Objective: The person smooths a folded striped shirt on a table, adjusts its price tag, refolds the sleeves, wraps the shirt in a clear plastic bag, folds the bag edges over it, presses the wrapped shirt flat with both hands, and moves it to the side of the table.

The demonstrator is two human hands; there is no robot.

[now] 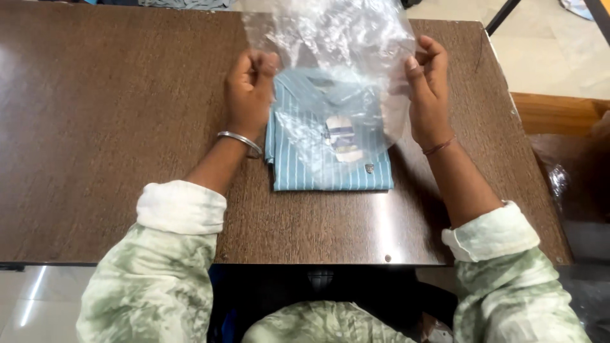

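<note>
A clear, crinkled plastic bag is held up off the dark brown wooden table, pinched at its two side edges, its lower part hanging over the shirt. Beneath it a light blue shirt with thin white stripes is laid flat and folded into a neat rectangle, collar at the far end, a small tag seen through the plastic.

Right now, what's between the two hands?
In the head view, the clear plastic bag spans from the left hand to the right hand, pinched by both; the folded striped blue shirt lies beneath.
</note>
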